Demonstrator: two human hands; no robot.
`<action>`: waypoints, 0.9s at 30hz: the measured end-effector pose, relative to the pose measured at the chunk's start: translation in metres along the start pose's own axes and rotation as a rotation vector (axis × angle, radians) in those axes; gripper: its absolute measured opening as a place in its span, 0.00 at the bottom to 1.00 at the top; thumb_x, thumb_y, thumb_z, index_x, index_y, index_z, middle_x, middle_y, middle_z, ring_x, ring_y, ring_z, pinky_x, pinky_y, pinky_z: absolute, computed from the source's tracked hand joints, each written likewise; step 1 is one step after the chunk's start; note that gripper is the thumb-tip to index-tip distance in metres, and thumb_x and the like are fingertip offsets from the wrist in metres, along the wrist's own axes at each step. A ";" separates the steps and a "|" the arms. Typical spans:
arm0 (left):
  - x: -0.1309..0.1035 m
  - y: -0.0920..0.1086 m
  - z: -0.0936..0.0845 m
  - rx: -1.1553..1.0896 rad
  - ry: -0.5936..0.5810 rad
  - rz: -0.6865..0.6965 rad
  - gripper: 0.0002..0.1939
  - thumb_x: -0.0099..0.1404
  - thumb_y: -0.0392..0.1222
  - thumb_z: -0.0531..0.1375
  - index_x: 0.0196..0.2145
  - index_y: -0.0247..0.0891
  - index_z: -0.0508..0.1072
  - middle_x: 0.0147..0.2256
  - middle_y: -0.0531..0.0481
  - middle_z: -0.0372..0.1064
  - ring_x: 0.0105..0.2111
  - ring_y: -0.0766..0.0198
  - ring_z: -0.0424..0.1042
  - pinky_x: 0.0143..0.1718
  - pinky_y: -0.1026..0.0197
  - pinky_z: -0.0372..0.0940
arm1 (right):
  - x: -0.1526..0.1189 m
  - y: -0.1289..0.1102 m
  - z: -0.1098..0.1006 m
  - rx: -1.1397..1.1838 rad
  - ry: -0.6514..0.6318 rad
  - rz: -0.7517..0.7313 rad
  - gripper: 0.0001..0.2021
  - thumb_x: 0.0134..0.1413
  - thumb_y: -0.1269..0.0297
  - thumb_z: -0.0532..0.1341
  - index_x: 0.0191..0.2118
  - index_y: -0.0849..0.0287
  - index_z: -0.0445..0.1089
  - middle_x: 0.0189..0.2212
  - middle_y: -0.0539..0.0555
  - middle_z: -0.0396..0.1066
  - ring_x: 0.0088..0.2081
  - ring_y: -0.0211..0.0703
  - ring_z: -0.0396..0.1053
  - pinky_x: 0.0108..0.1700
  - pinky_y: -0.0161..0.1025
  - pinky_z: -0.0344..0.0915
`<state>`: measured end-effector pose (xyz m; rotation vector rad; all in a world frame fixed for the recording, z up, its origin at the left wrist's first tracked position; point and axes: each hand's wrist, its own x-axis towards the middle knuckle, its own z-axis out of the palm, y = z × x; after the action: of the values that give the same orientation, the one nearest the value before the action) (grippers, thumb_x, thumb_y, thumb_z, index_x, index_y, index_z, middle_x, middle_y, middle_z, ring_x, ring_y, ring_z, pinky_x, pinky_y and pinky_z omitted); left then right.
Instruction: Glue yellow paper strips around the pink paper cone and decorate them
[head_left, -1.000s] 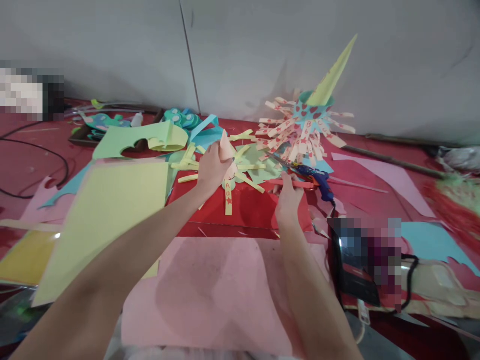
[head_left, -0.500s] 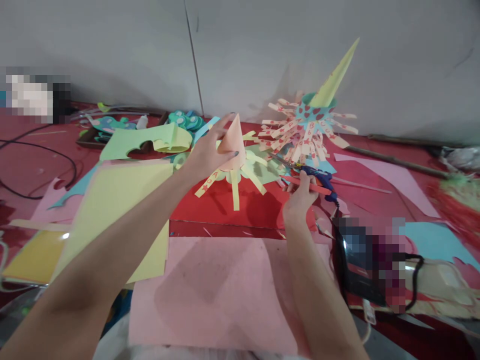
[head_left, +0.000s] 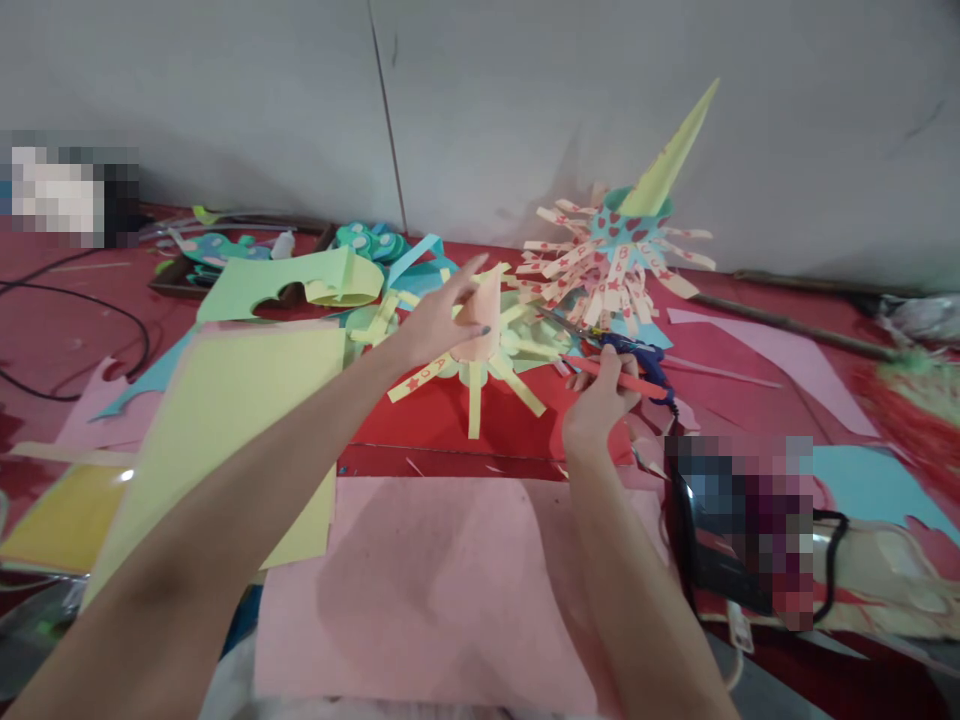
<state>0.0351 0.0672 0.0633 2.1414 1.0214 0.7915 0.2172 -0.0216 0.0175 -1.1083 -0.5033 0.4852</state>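
My left hand [head_left: 442, 325] is at the left side of a peach paper cone [head_left: 484, 315], thumb in front and fingers behind it. Yellow strips [head_left: 474, 400] fan out round the cone's base, one with red marks. My right hand [head_left: 600, 405] is closed round a thin red marker-like stick [head_left: 634, 378]. Just behind that hand lie scissors with blue handles [head_left: 637, 352]. Red paper [head_left: 442, 425] lies beneath the strips.
A teal, heart-covered paper piece with a tall yellow cone [head_left: 671, 160] stands at the back right. Yellow sheets [head_left: 225, 420] lie left, a pink sheet [head_left: 435, 580] in front. A black device [head_left: 720, 530] is at the right.
My left hand and the peach cone have shifted slightly right and lower; the cone has turned and its strips have spread. My right hand is almost unmoved.
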 end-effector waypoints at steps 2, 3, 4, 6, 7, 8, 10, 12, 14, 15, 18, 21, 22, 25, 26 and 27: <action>-0.002 -0.010 0.010 0.015 -0.055 -0.044 0.41 0.56 0.37 0.60 0.63 0.43 0.47 0.56 0.43 0.61 0.56 0.55 0.61 0.55 0.51 0.56 | -0.001 0.001 0.001 -0.015 -0.023 0.019 0.15 0.51 0.59 0.59 0.22 0.55 0.51 0.11 0.37 0.51 0.13 0.28 0.50 0.19 0.30 0.56; -0.003 -0.012 0.013 0.029 -0.060 -0.042 0.40 0.56 0.38 0.60 0.63 0.44 0.48 0.57 0.42 0.59 0.57 0.54 0.59 0.56 0.50 0.56 | -0.002 0.002 0.001 -0.016 -0.037 0.028 0.16 0.51 0.59 0.59 0.22 0.55 0.51 0.11 0.37 0.51 0.13 0.28 0.50 0.19 0.30 0.56; -0.004 -0.013 0.014 0.045 -0.046 -0.029 0.40 0.56 0.39 0.61 0.63 0.45 0.48 0.59 0.43 0.57 0.58 0.54 0.57 0.56 0.50 0.55 | -0.002 0.003 0.001 -0.015 -0.053 0.037 0.16 0.50 0.59 0.59 0.22 0.55 0.51 0.11 0.37 0.51 0.13 0.28 0.50 0.19 0.30 0.56; -0.008 -0.011 0.012 0.086 0.044 0.013 0.38 0.57 0.43 0.61 0.62 0.45 0.49 0.60 0.43 0.53 0.60 0.53 0.54 0.57 0.50 0.54 | -0.003 0.005 0.001 -0.013 -0.074 0.051 0.16 0.51 0.58 0.59 0.22 0.55 0.52 0.10 0.37 0.51 0.12 0.28 0.50 0.19 0.30 0.56; -0.011 -0.008 0.011 0.113 0.112 0.032 0.36 0.58 0.44 0.60 0.61 0.44 0.49 0.61 0.43 0.52 0.60 0.54 0.53 0.57 0.50 0.54 | -0.003 0.006 0.001 -0.014 -0.083 0.055 0.15 0.51 0.58 0.59 0.22 0.55 0.52 0.10 0.37 0.51 0.12 0.28 0.50 0.19 0.30 0.56; -0.016 -0.005 0.009 0.152 0.186 0.040 0.33 0.60 0.44 0.58 0.61 0.44 0.50 0.61 0.43 0.52 0.60 0.54 0.53 0.58 0.50 0.54 | -0.003 0.007 0.001 -0.019 -0.090 0.056 0.15 0.51 0.57 0.59 0.22 0.55 0.52 0.10 0.37 0.52 0.12 0.29 0.51 0.19 0.30 0.55; -0.029 0.001 0.009 0.245 0.321 0.054 0.25 0.64 0.42 0.54 0.58 0.41 0.55 0.58 0.42 0.57 0.58 0.57 0.57 0.57 0.52 0.54 | -0.004 0.009 0.002 -0.038 -0.105 0.061 0.16 0.51 0.55 0.59 0.22 0.55 0.54 0.10 0.38 0.53 0.12 0.29 0.52 0.18 0.30 0.54; -0.046 0.005 0.014 0.323 0.335 0.077 0.17 0.66 0.39 0.50 0.53 0.40 0.61 0.52 0.43 0.63 0.54 0.59 0.62 0.54 0.55 0.58 | -0.007 0.011 0.004 -0.066 -0.118 0.075 0.17 0.51 0.53 0.58 0.21 0.56 0.55 0.10 0.39 0.54 0.12 0.28 0.52 0.17 0.30 0.52; -0.063 0.005 0.023 0.413 0.202 0.134 0.12 0.67 0.38 0.49 0.46 0.40 0.66 0.46 0.45 0.69 0.48 0.59 0.67 0.49 0.55 0.62 | -0.011 0.013 0.007 -0.102 -0.142 0.102 0.18 0.53 0.50 0.56 0.20 0.57 0.57 0.10 0.41 0.56 0.11 0.28 0.53 0.15 0.30 0.50; -0.072 0.004 0.029 0.466 0.122 0.161 0.11 0.67 0.39 0.49 0.45 0.39 0.67 0.44 0.45 0.70 0.47 0.58 0.67 0.48 0.55 0.62 | -0.013 0.014 0.008 -0.116 -0.162 0.114 0.19 0.54 0.49 0.55 0.20 0.57 0.59 0.10 0.42 0.57 0.11 0.28 0.53 0.15 0.30 0.49; -0.089 -0.002 0.046 0.593 0.033 0.277 0.12 0.69 0.39 0.48 0.41 0.36 0.70 0.41 0.44 0.72 0.41 0.59 0.70 0.44 0.56 0.63 | -0.020 0.018 0.011 -0.144 -0.258 0.131 0.21 0.56 0.48 0.52 0.21 0.58 0.63 0.09 0.43 0.58 0.11 0.29 0.54 0.15 0.30 0.50; -0.096 -0.007 0.055 0.674 -0.007 0.347 0.13 0.69 0.38 0.48 0.38 0.35 0.71 0.37 0.45 0.73 0.36 0.60 0.72 0.39 0.57 0.64 | -0.027 0.023 0.013 -0.183 -0.350 0.113 0.21 0.57 0.48 0.52 0.22 0.58 0.63 0.10 0.42 0.57 0.12 0.29 0.54 0.17 0.31 0.51; -0.097 -0.008 0.055 0.696 -0.013 0.354 0.13 0.69 0.39 0.48 0.37 0.34 0.72 0.36 0.45 0.73 0.35 0.60 0.72 0.38 0.57 0.64 | -0.029 0.025 0.014 -0.199 -0.377 0.107 0.21 0.57 0.48 0.52 0.22 0.58 0.63 0.10 0.42 0.57 0.12 0.29 0.55 0.17 0.31 0.51; -0.100 -0.009 0.054 0.749 -0.012 0.358 0.13 0.69 0.39 0.49 0.36 0.34 0.72 0.36 0.45 0.74 0.36 0.59 0.73 0.37 0.57 0.65 | -0.033 0.028 0.016 -0.251 -0.462 0.093 0.18 0.57 0.50 0.53 0.24 0.57 0.62 0.12 0.42 0.59 0.13 0.30 0.57 0.18 0.31 0.54; -0.101 -0.009 0.053 0.762 -0.010 0.350 0.14 0.69 0.39 0.48 0.36 0.35 0.73 0.36 0.46 0.74 0.37 0.58 0.73 0.38 0.57 0.66 | -0.035 0.029 0.017 -0.275 -0.494 0.084 0.17 0.57 0.51 0.54 0.24 0.57 0.61 0.13 0.42 0.59 0.14 0.30 0.58 0.19 0.31 0.55; -0.103 -0.010 0.053 0.771 -0.007 0.338 0.14 0.69 0.38 0.48 0.37 0.35 0.73 0.37 0.46 0.74 0.38 0.58 0.73 0.38 0.56 0.66 | -0.036 0.029 0.018 -0.298 -0.523 0.071 0.16 0.57 0.52 0.55 0.24 0.56 0.60 0.13 0.41 0.60 0.15 0.30 0.58 0.20 0.31 0.56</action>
<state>0.0160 -0.0265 -0.0018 3.0288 1.0879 0.5834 0.1751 -0.0196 -0.0075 -1.2877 -1.0205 0.7875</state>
